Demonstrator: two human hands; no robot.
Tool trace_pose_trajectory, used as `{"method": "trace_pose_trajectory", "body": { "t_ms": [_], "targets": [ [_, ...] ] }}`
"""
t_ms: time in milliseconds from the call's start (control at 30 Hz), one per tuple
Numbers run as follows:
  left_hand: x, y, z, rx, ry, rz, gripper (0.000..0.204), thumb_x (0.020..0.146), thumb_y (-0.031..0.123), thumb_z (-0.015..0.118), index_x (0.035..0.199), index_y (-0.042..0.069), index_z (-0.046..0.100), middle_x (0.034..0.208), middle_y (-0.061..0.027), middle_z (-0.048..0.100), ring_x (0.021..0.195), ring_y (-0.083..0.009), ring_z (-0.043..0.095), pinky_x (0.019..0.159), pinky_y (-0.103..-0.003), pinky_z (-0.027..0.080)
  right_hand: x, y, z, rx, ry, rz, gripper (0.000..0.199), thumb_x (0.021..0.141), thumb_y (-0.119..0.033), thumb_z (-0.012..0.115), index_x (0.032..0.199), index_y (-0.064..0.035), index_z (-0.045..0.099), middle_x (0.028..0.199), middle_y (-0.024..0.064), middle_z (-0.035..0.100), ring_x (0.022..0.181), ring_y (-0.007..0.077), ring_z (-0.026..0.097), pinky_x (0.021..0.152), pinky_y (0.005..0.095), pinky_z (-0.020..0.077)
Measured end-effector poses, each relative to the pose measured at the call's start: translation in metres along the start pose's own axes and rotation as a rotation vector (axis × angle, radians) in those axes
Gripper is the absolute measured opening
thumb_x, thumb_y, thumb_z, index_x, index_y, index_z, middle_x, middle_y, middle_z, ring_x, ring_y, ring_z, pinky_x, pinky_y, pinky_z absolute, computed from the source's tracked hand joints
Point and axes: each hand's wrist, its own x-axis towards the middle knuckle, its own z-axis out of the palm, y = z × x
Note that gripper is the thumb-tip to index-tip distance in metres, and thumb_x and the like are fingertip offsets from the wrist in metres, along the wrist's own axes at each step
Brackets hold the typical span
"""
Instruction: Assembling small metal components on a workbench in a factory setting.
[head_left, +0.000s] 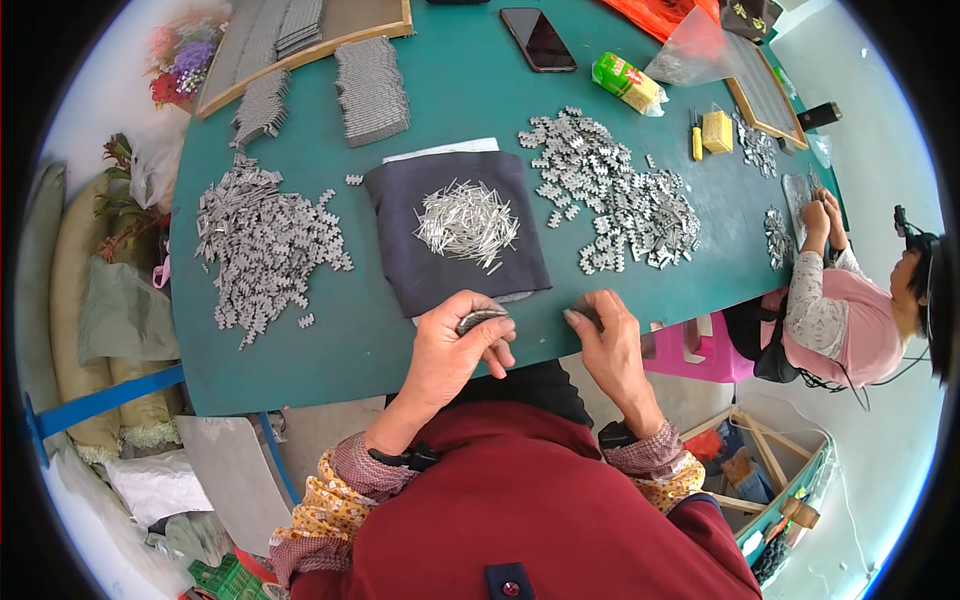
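Observation:
My left hand (448, 345) is closed around a short, rounded dark grey metal piece (481, 319) at the front edge of the table. Fingers partly cover it, so its full shape is hidden. To the right, my right hand (612, 350) has its thumb and curled fingers together over the table edge; what they hold, if anything, is hidden. Just beyond both hands lies a folded dark cloth (410, 280) bearing a heap of thin silver metal pins (467, 222). Loose grey notched metal pieces form a left pile (262, 245) and a right pile (615, 195).
Stacked rows of grey pieces (371, 92) and a wood-framed tray (330, 45) occupy the far left. A phone (538, 40), a green-and-yellow packet (628, 84) and a yellow-handled tool (697, 138) lie farther back. Another person (835, 300) works at the table's right end, near a pink stool (705, 350).

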Motion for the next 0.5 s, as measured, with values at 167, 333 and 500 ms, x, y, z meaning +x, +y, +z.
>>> {"method": "trace_pose_trajectory", "body": {
  "t_ms": [167, 333, 500],
  "targets": [
    [-0.002, 0.002, 0.006, 0.002, -0.037, -0.028, 0.009, 0.095, 0.005, 0.062, 0.097, -0.003, 0.059, 0.079, -0.0094, 0.065, 0.061, -0.0141, 0.067, 0.048, -0.025, 0.055, 0.001, -0.037, 0.012, 0.245, -0.048, -0.030, 0.012, 0.088, 0.003, 0.064, 0.098, 0.0009, 0.057, 0.086, 0.0150, 0.061, 0.076, 0.0301, 0.062, 0.066, 0.0358, 0.0489],
    [-0.003, 0.003, 0.006, 0.019, -0.050, -0.007, 0.008, 0.097, 0.005, 0.060, 0.097, -0.003, 0.058, 0.079, -0.0090, 0.065, 0.061, -0.0144, 0.067, 0.048, -0.025, 0.054, 0.000, -0.041, 0.024, 0.297, -0.013, -0.133, 0.008, 0.088, 0.003, 0.063, 0.096, 0.0012, 0.058, 0.085, 0.0110, 0.061, 0.074, 0.0219, 0.058, 0.070, 0.0324, 0.0479],
    [-0.003, -0.001, 0.004, 0.001, -0.046, -0.014, 0.009, 0.097, 0.004, 0.059, 0.102, -0.004, 0.059, 0.080, -0.0090, 0.066, 0.062, -0.0146, 0.067, 0.049, -0.025, 0.055, 0.000, -0.039, 0.029, 0.313, -0.010, -0.142, 0.009, 0.088, 0.004, 0.063, 0.096, 0.0012, 0.059, 0.085, 0.0111, 0.062, 0.074, 0.0219, 0.059, 0.069, 0.0321, 0.0483]
  ]
}}
